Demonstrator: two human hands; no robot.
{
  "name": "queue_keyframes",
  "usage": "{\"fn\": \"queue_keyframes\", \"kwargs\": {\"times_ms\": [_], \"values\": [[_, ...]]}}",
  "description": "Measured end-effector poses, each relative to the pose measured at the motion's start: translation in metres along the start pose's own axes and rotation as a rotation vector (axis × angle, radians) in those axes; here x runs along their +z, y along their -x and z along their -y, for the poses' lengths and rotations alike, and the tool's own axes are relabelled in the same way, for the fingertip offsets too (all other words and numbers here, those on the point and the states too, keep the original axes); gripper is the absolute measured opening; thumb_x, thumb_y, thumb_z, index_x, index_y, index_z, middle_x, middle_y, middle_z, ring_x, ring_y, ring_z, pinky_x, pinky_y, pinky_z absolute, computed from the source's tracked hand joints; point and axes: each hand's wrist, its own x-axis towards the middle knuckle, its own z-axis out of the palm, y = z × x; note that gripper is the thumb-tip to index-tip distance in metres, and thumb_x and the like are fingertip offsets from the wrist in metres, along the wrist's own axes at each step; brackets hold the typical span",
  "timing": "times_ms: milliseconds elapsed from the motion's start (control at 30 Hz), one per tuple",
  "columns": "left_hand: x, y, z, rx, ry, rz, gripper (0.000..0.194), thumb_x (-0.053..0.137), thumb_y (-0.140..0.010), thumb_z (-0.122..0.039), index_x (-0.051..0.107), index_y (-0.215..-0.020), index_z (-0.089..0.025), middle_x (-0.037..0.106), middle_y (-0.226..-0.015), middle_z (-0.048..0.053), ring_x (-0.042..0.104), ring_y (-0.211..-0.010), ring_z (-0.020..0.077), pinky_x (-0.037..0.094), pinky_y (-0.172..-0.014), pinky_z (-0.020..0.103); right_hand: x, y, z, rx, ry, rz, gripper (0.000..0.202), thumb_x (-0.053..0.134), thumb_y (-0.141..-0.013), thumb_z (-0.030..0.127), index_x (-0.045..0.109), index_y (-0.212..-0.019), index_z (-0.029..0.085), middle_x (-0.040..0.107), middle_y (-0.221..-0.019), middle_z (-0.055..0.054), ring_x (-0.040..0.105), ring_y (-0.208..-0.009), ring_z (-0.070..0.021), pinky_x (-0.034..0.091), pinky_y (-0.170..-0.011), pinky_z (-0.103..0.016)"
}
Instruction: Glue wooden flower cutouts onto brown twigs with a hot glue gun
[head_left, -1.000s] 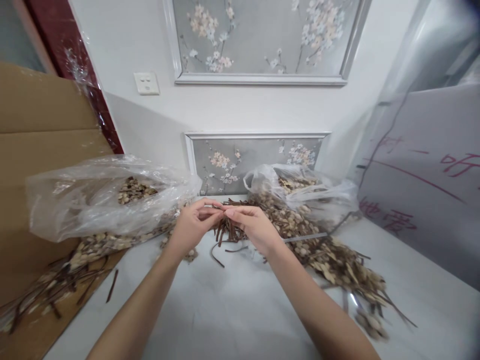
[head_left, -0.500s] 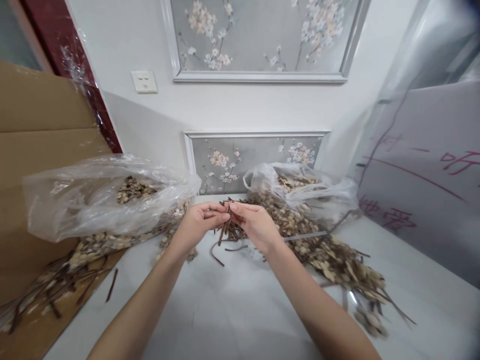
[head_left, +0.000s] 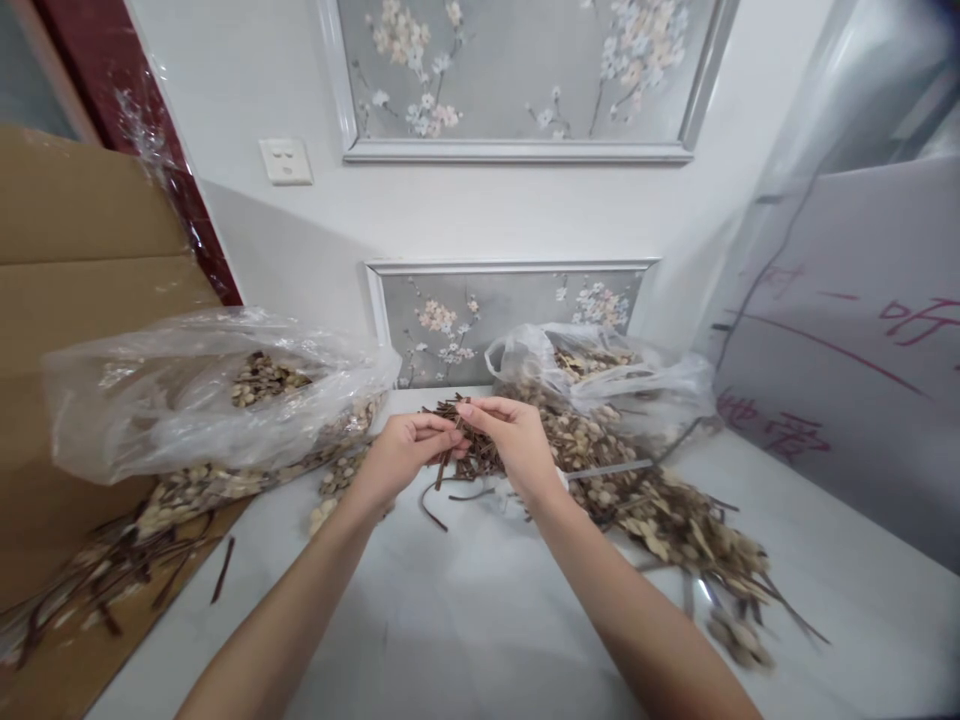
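Curling nearly closed, the fingers of the bare left hand (head_left: pixel 409 450) and bare right hand (head_left: pixel 517 440) hung at a heap of thin, dark-brown stalks (head_left: pixel 480 461) on the glossy white surface (head_left: pixel 450 610); whether they pinched any couldn't be told.

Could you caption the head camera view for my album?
Left hand and right hand close together at a pile of brown stems, flanked by translucent plastic bags.

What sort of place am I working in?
Probably a room in a home, used as a makeshift workspace: floral wall panel, wall socket, dried plant pieces heaped beside a plastic bag.
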Motion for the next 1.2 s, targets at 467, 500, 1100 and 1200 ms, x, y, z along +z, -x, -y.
{"fn": "queue_keyframes", "kwargs": {"times_ms": [467,500,1100,1200], "values": [[-0.002,-0.003,0.001,-0.047,-0.064,0.028,0.028,0.080,-0.071,-0.039,0.075,-0.084,-0.014,0.078,-0.085,0.010,0.073,-0.081,0.0207,0.056,-0.079,0.030,-0.011,-0.007,0.000,-0.026,-0.003,-0.051,0.041,0.085,-0.064,0.035,0.053,-0.087,0.021,0.073,-0.071,0.000,0.068,-0.069,-0.0173,0.048,-0.070,-0.029],[-0.002,-0.004,0.001,-0.049,-0.073,0.032,0.029,0.080,-0.071,-0.039,0.075,-0.085,-0.014,0.078,-0.085,0.010,0.073,-0.082,0.0213,0.056,-0.080,0.031,-0.012,-0.007,0.002,-0.020,0.001,-0.047,0.042,0.084,-0.064,0.035,0.056,-0.091,0.021,0.073,-0.072,-0.001,0.068,-0.070,-0.0175,0.048,-0.071,-0.029],[-0.016,-0.001,-0.012,-0.060,-0.054,0.001,0.031,0.087,-0.062,-0.030,0.074,-0.085,-0.015,0.078,-0.085,0.010,0.074,-0.083,0.0222,0.057,-0.082,0.032,-0.105,-0.028,0.055,-0.324,-0.259,-0.489,0.046,0.087,-0.058,0.020,0.062,-0.096,0.020,0.069,-0.078,0.001,0.068,-0.075,-0.0133,0.054,-0.074,-0.026],[-0.020,-0.001,-0.011,-0.057,-0.056,-0.018,0.032,0.087,-0.062,-0.031,0.074,-0.086,-0.016,0.078,-0.086,0.010,0.074,-0.083,0.0230,0.058,-0.078,0.033,-0.111,-0.028,0.058,-0.314,-0.280,-0.495,0.045,0.088,-0.057,0.019,0.063,-0.094,0.021,0.069,-0.079,0.001,0.068,-0.074,-0.0129,0.055,-0.070,-0.024]]}}
